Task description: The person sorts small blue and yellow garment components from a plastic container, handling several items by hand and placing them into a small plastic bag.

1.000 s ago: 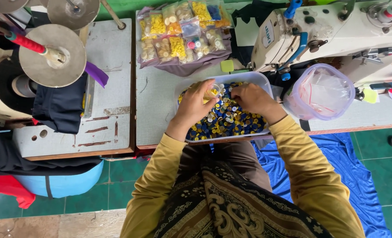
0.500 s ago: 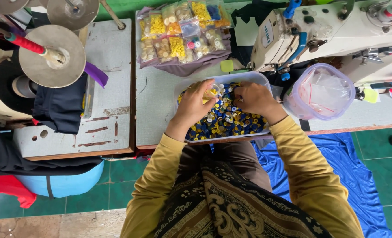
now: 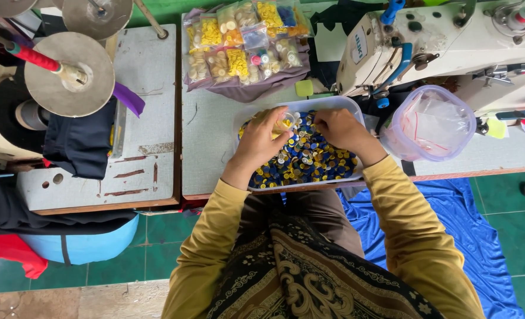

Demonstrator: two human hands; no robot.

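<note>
Packages and labels I can see on the bench

A cluster of small clear bags filled with yellow, white and blue buttons lies at the table's far edge; a small blue label sits on the white sewing machine to its right.

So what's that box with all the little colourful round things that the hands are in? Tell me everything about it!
The tray is a shallow, see-through plastic box with rounded corners and no lid on. It sits flat on the grey table, at the edge nearest the person. It is full of small round buttons, mostly dark blue and yellow, with some white. The left hand and the right hand both rest inside it on the pile. A round clear tub stands just beside it.
</note>
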